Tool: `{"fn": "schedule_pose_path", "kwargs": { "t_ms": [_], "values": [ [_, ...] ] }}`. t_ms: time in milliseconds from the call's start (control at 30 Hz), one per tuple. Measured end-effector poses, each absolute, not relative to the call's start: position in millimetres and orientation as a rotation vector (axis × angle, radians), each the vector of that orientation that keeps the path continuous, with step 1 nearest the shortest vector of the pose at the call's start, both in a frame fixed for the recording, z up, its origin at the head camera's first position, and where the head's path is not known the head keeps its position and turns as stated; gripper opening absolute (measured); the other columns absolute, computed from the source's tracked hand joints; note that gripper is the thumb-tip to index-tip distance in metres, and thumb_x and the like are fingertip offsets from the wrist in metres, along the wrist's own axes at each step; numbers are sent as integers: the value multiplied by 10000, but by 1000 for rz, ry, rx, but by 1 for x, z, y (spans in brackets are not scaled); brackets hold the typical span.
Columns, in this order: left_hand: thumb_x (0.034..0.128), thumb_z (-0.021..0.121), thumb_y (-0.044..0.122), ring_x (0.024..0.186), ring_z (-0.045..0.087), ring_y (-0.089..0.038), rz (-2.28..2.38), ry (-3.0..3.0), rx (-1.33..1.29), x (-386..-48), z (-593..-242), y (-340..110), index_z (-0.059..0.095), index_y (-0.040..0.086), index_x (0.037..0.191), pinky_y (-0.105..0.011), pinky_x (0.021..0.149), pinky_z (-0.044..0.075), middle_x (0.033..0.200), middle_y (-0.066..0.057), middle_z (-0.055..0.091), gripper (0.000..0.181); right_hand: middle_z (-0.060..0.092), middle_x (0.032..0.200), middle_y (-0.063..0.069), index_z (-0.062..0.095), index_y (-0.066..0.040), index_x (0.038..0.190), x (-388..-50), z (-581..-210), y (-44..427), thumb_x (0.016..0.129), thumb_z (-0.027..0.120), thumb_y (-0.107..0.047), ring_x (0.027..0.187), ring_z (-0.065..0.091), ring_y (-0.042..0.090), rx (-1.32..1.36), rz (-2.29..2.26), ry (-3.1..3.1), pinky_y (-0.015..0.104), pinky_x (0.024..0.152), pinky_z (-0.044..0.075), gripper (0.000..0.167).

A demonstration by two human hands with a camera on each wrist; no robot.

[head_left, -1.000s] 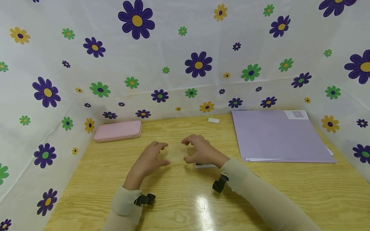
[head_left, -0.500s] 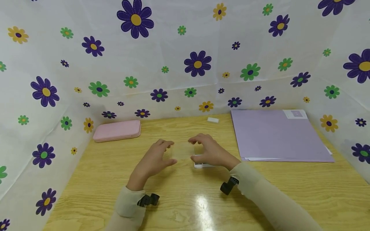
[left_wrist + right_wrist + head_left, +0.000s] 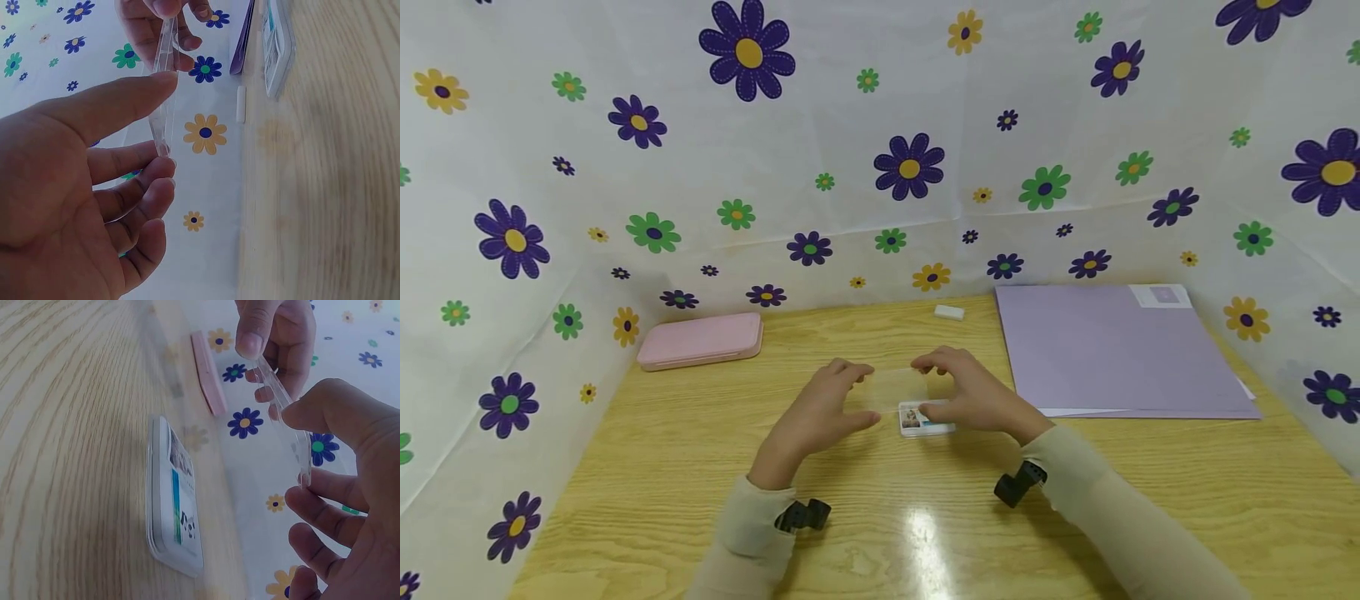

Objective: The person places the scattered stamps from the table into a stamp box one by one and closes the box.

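Between both hands, above the table, is a clear plastic lid (image 3: pixel 897 385), see-through and thin when seen edge-on in the wrist views. My left hand (image 3: pixel 820 408) pinches its left end between thumb and fingers. The opposite end is pinched the same way by my right hand (image 3: pixel 976 393). Under the lid and right thumb, a small white case (image 3: pixel 913 422) lies on the table, partly covered by that hand. In the right wrist view the case (image 3: pixel 178 503) shows a dark picture, a blue-green strip and black markings.
A pink pencil case (image 3: pixel 700 340) lies at the back left of the wooden table (image 3: pixel 700 475). A white eraser-like block (image 3: pixel 949 312) is near the back edge. On the right lies a purple folder (image 3: pixel 1120 354) with white sheets under it. Flowered cloth (image 3: pixel 820 108) surrounds the table.
Both hands have shifted to the right together, carrying the clear lid. More of the white case now shows beneath it.
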State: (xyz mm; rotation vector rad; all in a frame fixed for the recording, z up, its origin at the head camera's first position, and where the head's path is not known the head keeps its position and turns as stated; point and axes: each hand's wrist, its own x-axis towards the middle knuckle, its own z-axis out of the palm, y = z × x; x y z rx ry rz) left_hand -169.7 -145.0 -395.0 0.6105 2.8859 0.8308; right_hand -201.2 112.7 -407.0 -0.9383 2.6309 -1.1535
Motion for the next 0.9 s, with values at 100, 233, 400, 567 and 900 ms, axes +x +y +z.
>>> {"fn": "schedule_pose_path", "kwargs": {
  "t_ms": [100,233,400,567,900],
  "values": [
    [872,773,327,1132,526,-247,813,2876,629,-172,-397,-140,513,99,1425,-423,930,468,1286,-70,526,652,576,1233,81,573,-103,1342,-202,-409,119,839,772,-197,1113,484,278,-955,-1153,2636,503,948,408,549],
    [878,768,320,1143,519,-258,820,2854,659,-174,-397,-133,510,94,1425,-435,936,464,1288,-76,524,646,583,1236,113,573,-71,1340,-202,-411,127,834,775,-193,1096,498,264,-959,-1159,2636,486,943,414,558],
    [887,758,316,1161,505,-276,814,2835,682,-176,-398,-125,505,96,1423,-450,947,454,1281,-80,522,632,586,1245,126,573,-47,1335,-203,-412,136,826,784,-197,1094,506,270,-952,-1152,2635,484,937,422,572],
    [890,756,301,1168,500,-296,820,2805,691,-178,-400,-119,503,84,1424,-468,951,450,1276,-86,524,630,589,1239,125,578,-34,1323,-203,-414,142,819,793,-200,1095,510,271,-953,-1151,2621,487,941,424,573],
    [870,780,292,1153,522,-298,769,2807,696,-179,-408,-110,530,74,1398,-463,943,455,1263,-94,538,624,583,1264,117,588,-52,1310,-204,-422,150,811,815,-242,1114,501,303,-889,-1151,2578,522,941,424,580]
  ]
}}
